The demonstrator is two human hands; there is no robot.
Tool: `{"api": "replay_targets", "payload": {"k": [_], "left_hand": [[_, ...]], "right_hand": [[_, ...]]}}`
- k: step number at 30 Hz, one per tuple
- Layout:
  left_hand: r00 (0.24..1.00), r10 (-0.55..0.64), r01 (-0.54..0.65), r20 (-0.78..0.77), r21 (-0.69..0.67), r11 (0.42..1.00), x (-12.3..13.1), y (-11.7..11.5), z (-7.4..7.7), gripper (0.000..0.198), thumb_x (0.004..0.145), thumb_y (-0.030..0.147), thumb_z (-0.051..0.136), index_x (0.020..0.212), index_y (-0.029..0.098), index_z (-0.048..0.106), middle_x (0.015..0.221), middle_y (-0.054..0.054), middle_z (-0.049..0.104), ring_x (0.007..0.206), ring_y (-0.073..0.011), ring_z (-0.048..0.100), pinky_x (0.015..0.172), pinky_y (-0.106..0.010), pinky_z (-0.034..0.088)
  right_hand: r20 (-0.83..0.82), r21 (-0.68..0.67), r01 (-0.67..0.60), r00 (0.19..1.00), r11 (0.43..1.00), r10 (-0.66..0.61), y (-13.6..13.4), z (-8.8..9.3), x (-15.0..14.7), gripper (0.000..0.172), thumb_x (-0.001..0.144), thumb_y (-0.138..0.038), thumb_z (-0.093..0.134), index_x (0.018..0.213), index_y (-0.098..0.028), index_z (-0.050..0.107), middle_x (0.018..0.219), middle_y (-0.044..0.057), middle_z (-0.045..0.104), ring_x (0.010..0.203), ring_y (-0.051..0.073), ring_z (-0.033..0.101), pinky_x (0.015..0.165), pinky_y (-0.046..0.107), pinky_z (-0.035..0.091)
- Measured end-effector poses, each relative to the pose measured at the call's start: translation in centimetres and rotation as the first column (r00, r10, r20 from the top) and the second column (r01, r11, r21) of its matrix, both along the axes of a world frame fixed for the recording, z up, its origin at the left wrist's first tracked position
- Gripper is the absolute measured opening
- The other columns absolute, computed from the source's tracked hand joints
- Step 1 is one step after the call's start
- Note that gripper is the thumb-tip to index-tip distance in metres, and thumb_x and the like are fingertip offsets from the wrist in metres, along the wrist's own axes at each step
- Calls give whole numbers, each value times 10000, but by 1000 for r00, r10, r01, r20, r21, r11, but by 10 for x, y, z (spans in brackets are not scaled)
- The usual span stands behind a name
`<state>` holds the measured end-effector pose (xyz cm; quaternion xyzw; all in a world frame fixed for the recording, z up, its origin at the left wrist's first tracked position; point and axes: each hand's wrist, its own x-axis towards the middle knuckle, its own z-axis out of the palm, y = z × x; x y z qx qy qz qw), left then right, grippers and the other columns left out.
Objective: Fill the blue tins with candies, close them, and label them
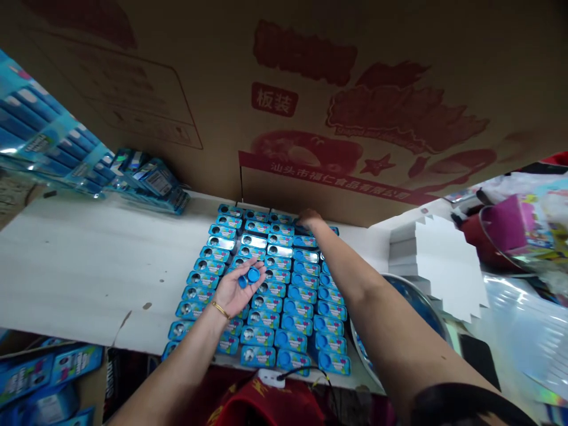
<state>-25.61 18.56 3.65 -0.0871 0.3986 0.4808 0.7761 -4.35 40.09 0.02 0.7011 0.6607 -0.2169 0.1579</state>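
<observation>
Several small blue boxes (270, 290) lie in neat rows on a white board (89, 266). My left hand (237, 290) hovers palm up over the rows, fingers spread, with two blue round caps (249, 277) resting on the palm. A gold bracelet circles that wrist. My right hand (309, 220) reaches to the far end of the rows, fingers curled down onto a box at the back edge by the cardboard wall; what it grips is hidden.
A large printed cardboard sheet (337, 106) stands behind the board. Stacked blue packets (151, 180) lie at the back left. A white serrated stack (444, 260) and a round bowl (412, 302) sit to the right. More blue packs (48, 367) lie below left.
</observation>
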Motion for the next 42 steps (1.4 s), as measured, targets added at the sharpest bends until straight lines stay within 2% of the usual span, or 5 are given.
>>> {"api": "replay_targets", "payload": {"k": [7,14,18,31,42], "left_hand": [[1000,15,-16,28,15,1000,-7,10,-10,239,759,100,499,980,83,587,978,-136,634,939,-222,599,813,-350,503],[993,93,-97,78,45,994,3,17,-18,174,792,98,453,850,88,617,823,-83,648,763,-132,614,757,-279,516],[992,111,-111,65,-7,994,-2,16,-18,168,798,96,450,871,78,600,847,-116,643,826,-166,622,769,-308,524],[987,163,-163,-13,-56,985,-37,-13,-9,206,759,61,500,942,87,589,929,-142,647,951,-225,603,798,-330,525],[991,130,-130,10,-2,992,-44,0,-10,197,782,123,486,945,99,593,991,-142,631,970,-228,592,817,-362,493]], "right_hand": [[-157,275,-30,985,961,76,-78,30,-26,290,833,-318,457,1071,-216,588,1124,86,547,998,187,528,799,273,409],[-643,429,-197,618,881,452,-172,19,-81,271,768,-167,543,973,-307,651,907,10,586,855,141,552,726,240,431],[-765,357,-15,570,934,301,-146,17,-72,236,790,-187,498,934,-252,673,855,13,625,813,133,582,742,242,445],[-72,28,7,997,1000,-5,9,11,-85,340,569,-168,707,901,-119,656,896,155,651,837,251,620,686,307,473],[-139,215,-44,987,976,75,-33,23,-87,350,712,-283,620,1049,-188,602,999,117,614,928,246,571,752,349,445]]}}
